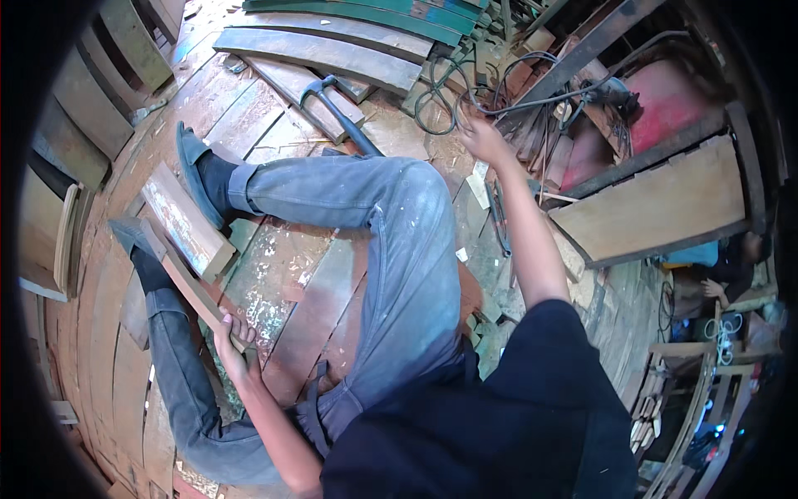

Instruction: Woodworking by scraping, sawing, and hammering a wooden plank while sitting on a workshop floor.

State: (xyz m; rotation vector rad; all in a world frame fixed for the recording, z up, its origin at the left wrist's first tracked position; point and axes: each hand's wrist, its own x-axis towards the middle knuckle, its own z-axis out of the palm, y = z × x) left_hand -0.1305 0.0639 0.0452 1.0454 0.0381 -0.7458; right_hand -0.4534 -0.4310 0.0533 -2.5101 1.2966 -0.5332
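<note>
L hand (233, 344) grips wood slat (184, 281), outstretched R hand (484, 140) is at blk cable (431, 101), hold unclear, claw hammer (339, 111) nr knee (422, 185).

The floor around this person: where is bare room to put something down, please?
Most room: the planks between the leaning boards and the left leg. A smaller brown patch lies between that and the right leg, with white flakes on its left. Crowded: around the right hand, with cable and scrap wood.
</note>
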